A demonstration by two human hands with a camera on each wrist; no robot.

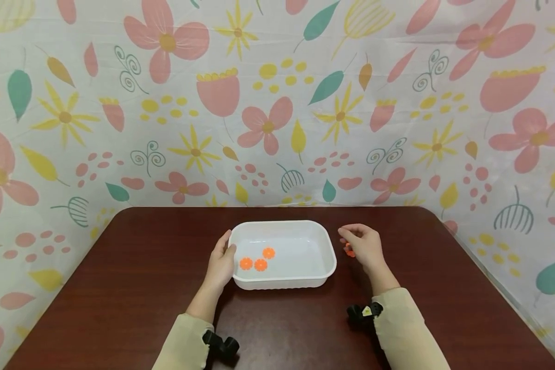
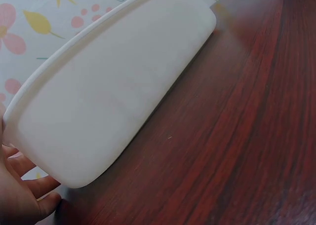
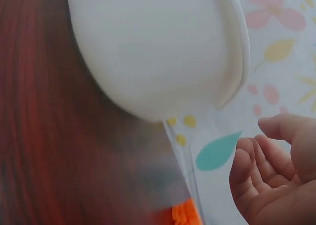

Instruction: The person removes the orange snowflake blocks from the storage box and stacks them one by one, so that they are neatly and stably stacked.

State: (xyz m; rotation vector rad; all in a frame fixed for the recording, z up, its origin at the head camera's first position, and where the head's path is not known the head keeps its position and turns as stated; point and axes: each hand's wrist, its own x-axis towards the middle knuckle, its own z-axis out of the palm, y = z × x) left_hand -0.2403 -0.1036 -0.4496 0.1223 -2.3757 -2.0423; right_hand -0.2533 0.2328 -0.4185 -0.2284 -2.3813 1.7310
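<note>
A white rectangular basin (image 1: 282,282) stands on the table. On its floor, toward the left, lie three orange flower-shaped pieces (image 1: 261,264). My left hand (image 1: 221,266) grips the basin's left end, thumb at the rim and fingers along the outer wall, as the left wrist view also shows beside the basin's side (image 2: 108,101). Right of the basin, my right hand (image 1: 364,247) hovers with loosely curled fingers. In the right wrist view its thumb and fingertips are apart with nothing between them. More orange (image 1: 350,251) shows partly hidden behind that hand; how many pieces cannot be told.
The dark reddish-brown wooden table (image 1: 120,288) extends around the basin on all sides. A flower-printed cloth (image 1: 268,103) hangs behind the table's back edge. Each forearm wears a black wrist device, the left one (image 1: 221,347) and the right one (image 1: 364,312), near beige sleeves.
</note>
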